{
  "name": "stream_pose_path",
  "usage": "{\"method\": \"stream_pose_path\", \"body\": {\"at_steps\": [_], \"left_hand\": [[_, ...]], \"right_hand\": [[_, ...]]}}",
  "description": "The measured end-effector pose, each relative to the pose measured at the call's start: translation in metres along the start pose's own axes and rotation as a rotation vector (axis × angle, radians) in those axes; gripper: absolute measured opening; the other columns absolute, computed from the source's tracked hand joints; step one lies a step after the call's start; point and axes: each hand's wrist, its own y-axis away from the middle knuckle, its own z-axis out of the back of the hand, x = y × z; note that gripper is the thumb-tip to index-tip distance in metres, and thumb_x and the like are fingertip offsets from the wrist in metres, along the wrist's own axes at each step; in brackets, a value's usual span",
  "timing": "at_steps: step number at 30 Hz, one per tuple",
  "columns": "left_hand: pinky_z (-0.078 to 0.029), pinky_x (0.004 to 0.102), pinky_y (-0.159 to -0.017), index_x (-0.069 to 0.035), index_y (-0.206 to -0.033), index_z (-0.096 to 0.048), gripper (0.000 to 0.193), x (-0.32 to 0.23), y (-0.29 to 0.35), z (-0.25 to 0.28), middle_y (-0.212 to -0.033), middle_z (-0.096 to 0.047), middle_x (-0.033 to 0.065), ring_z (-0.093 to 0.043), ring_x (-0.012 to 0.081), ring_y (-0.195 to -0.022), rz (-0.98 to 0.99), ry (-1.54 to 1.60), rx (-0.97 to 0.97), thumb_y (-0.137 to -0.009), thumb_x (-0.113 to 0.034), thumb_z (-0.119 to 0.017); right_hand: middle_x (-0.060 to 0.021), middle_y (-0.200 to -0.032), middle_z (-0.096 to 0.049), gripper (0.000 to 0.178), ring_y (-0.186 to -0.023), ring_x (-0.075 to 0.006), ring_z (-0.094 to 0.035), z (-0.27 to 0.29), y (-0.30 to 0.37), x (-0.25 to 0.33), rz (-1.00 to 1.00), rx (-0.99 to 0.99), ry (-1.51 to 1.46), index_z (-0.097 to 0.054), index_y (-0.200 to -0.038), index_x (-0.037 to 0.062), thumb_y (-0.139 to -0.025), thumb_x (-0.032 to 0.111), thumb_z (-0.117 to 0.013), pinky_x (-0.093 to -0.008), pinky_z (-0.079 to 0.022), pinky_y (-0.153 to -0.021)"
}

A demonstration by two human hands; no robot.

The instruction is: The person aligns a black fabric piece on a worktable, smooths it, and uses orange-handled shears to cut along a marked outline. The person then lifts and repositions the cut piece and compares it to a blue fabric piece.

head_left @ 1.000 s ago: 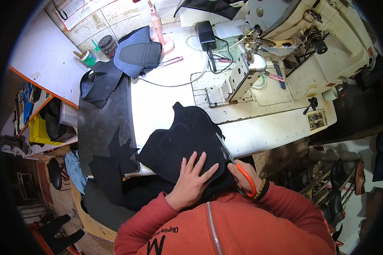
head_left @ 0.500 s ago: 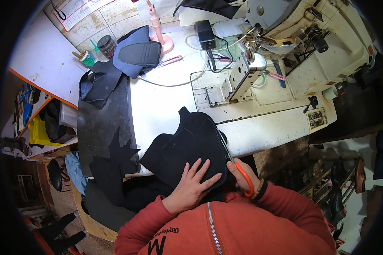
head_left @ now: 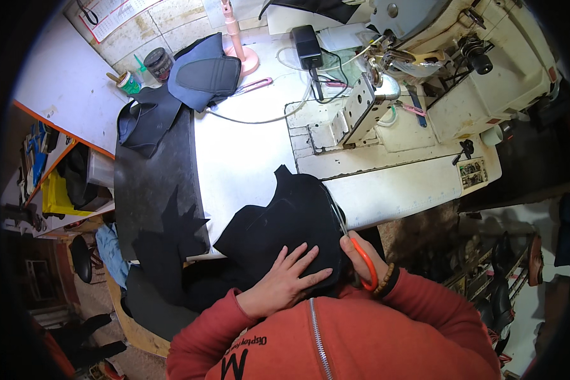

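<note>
A black piece of fabric (head_left: 285,218), irregular in outline with a small tab at its top, lies over the front edge of the white table. Flat on its lower part rests my left hand (head_left: 285,282), fingers spread. My right hand (head_left: 364,263) grips scissors (head_left: 363,258) with orange handles. Their blades lie along the fabric's right edge, pointing away from me; whether they are parted is hard to see. Left of this piece hang jagged black fabric scraps (head_left: 164,244), partly over a dark mat (head_left: 155,183).
A sewing machine (head_left: 475,82) fills the right side, its bed (head_left: 373,139) set into the white tabletop (head_left: 244,152). At the back are a blue-grey padded piece (head_left: 206,73), a pink stand (head_left: 247,61), a dark jar (head_left: 158,65) and a black power adapter (head_left: 306,47). Shoes (head_left: 501,304) sit on a rack at right.
The black fabric has shifted slightly right and toward me. Both hands remain in nearly the same places, with the scissors still along the right edge.
</note>
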Motion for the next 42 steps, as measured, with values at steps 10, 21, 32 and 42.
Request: {"method": "stream_pose_path", "body": {"at_steps": [10,21,32,42], "left_hand": [[-0.022,0.0639,-0.116,-0.023,-0.153,-0.042,0.061,0.0,0.002,0.003,-0.158,-0.028,0.0264,-0.024,0.0465,-0.148,-0.019,0.035,-0.003,-0.095,-0.022,-0.062],[-0.026,0.0606,-0.116,-0.023,-0.152,-0.043,0.06,0.001,0.005,0.004,-0.156,-0.033,0.026,-0.031,0.044,-0.145,-0.035,0.042,-0.024,-0.095,-0.02,-0.062],[-0.027,0.0577,-0.117,-0.024,-0.152,-0.042,0.062,0.001,0.006,0.004,-0.158,-0.031,0.0242,-0.032,0.0429,-0.145,-0.054,0.067,-0.008,-0.094,-0.017,-0.062],[-0.044,0.0451,-0.108,-0.01,-0.141,-0.052,0.051,-0.007,0.005,0.04,-0.143,-0.053,0.0202,-0.053,0.0385,-0.129,0.025,0.195,-0.11,-0.091,-0.01,-0.064]], "right_hand": [[-0.006,-0.066,-0.051,0.05,-0.061,-0.0146,-0.048,0.005,0.001,-0.008,0.042,-0.068,0.079,-0.052,-0.088,0.0024,-0.104,0.05,-0.049,-0.0323,-0.044,-0.058],[-0.0011,-0.065,-0.049,0.05,-0.051,-0.011,-0.049,0.015,0.006,0.014,-0.11,0.057,-0.072,-0.05,-0.086,0.0065,-0.103,0.053,-0.047,-0.026,-0.042,-0.046],[-0.0004,-0.068,-0.049,0.051,-0.051,-0.0103,-0.048,0.016,0.0,0.011,-0.071,0.053,0.028,-0.05,-0.088,0.0061,-0.103,0.055,-0.046,-0.0251,-0.042,-0.046],[0.0012,-0.063,-0.047,0.044,-0.048,-0.008,-0.043,0.02,-0.001,0.005,-0.161,-0.057,-0.256,-0.055,-0.09,0.0057,-0.103,0.047,-0.051,-0.0248,-0.037,-0.045]]}}
